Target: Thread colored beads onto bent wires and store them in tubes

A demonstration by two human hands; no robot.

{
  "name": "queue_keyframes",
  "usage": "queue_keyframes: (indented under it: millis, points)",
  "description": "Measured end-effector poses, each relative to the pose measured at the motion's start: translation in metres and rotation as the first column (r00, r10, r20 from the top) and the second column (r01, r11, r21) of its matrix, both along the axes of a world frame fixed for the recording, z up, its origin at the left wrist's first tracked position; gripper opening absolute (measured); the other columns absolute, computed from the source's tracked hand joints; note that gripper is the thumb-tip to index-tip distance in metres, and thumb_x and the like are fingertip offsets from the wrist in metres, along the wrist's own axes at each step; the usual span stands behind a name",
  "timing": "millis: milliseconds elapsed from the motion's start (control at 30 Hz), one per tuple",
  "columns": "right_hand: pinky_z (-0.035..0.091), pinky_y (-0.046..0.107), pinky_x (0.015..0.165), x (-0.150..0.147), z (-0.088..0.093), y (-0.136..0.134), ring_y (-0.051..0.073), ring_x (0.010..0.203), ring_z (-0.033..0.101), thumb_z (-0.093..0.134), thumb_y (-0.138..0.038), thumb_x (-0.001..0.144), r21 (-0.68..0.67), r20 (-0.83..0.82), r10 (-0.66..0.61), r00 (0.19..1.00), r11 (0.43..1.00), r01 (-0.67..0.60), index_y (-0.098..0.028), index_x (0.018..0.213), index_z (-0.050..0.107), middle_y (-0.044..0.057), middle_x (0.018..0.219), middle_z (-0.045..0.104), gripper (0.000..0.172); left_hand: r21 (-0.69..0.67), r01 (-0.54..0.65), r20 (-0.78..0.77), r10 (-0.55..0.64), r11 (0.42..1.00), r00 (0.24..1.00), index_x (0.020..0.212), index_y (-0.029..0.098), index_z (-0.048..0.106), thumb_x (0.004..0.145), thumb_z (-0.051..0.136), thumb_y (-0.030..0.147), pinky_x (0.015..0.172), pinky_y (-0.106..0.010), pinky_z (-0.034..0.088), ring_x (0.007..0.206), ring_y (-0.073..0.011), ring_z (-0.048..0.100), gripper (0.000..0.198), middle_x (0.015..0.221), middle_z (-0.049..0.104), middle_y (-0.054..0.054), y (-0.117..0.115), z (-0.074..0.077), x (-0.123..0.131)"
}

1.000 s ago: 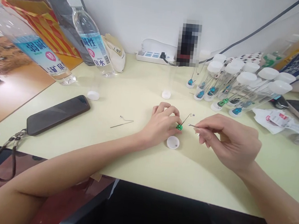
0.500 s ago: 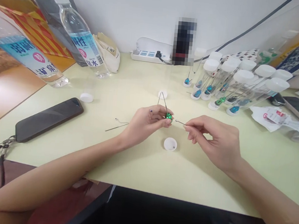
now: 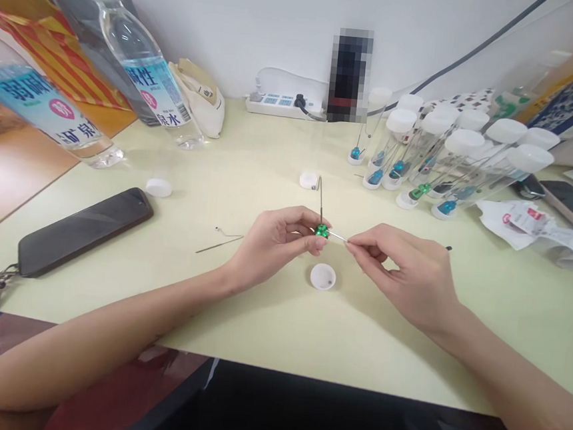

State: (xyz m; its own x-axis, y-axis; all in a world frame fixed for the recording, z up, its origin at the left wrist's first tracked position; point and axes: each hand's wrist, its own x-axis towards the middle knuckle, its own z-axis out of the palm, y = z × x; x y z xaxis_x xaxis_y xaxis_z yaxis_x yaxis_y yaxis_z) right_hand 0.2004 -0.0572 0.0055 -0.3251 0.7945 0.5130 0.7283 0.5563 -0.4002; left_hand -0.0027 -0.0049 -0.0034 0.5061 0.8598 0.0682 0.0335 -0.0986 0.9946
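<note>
My left hand point(image 3: 284, 241) pinches a small shiny green metal piece point(image 3: 322, 231) between thumb and fingers. From that piece a thin dark wire point(image 3: 321, 198) rises, bent over near its top. Fingers closed, my right hand point(image 3: 402, 265) grips a thin metal rod point(image 3: 337, 235) whose tip meets the green piece's right side; whether it is inserted I cannot tell. Below the hands lies a white cap point(image 3: 322, 277) with a tiny dark bit in it. Left of my left hand, a thin bent wire and a straight pin point(image 3: 218, 243) rest on the table.
Several clear tubes with white caps point(image 3: 466, 142), holding blue or green pieces, stand at the right back. A phone point(image 3: 86, 231) lies left, with water bottles point(image 3: 149, 89) behind it. A power strip point(image 3: 286, 103) sits against the wall. Crumpled wrappers point(image 3: 530, 230) lie at the right.
The rod in my right hand has moved left, its tip now against the green piece. My left hand has turned the piece, so its wire stands more upright. The view has shifted slightly.
</note>
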Motion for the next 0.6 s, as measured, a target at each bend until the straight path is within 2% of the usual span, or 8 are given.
queue_keyframes:
  millis: [167,333,600]
  points:
    - [0.040,0.022,0.052,0.0000,-0.0007,-0.0001,0.011,0.059,0.056,0.050,-0.014,0.090,0.007,0.007,-0.001,1.000,1.000,0.001,-0.020,0.084,0.061,0.000,0.073,0.066,0.015,0.007,-0.035,0.019,0.035,0.999,0.999,0.086,0.013,0.064,0.077,0.070,0.022,0.071,-0.031,0.058,0.073,-0.0141,0.063,0.015,0.092,0.067,-0.007,-0.0012,0.0011,0.0009]
    - [0.039,0.022,0.051,0.0003,-0.0012,0.0007,0.010,0.057,0.054,0.050,-0.014,0.090,0.014,0.025,0.001,1.000,1.000,-0.001,-0.020,0.083,0.061,-0.001,0.071,0.065,0.014,-0.005,-0.020,0.030,0.020,1.000,0.999,0.086,0.013,0.064,0.074,0.072,0.022,0.067,-0.028,0.057,0.066,-0.0118,0.062,0.017,0.090,0.068,-0.006,-0.0010,-0.0010,-0.0001]
    - [0.038,0.022,0.052,0.0025,-0.0043,0.0025,0.009,0.057,0.053,0.053,-0.013,0.090,0.118,0.117,0.013,0.993,0.993,-0.027,-0.018,0.085,0.061,0.000,0.072,0.064,0.011,-0.007,-0.010,-0.009,0.010,1.000,1.000,0.086,0.012,0.065,0.075,0.072,0.023,0.065,-0.027,0.056,0.063,-0.0116,0.063,0.017,0.082,0.068,-0.005,-0.0004,-0.0014,-0.0007]
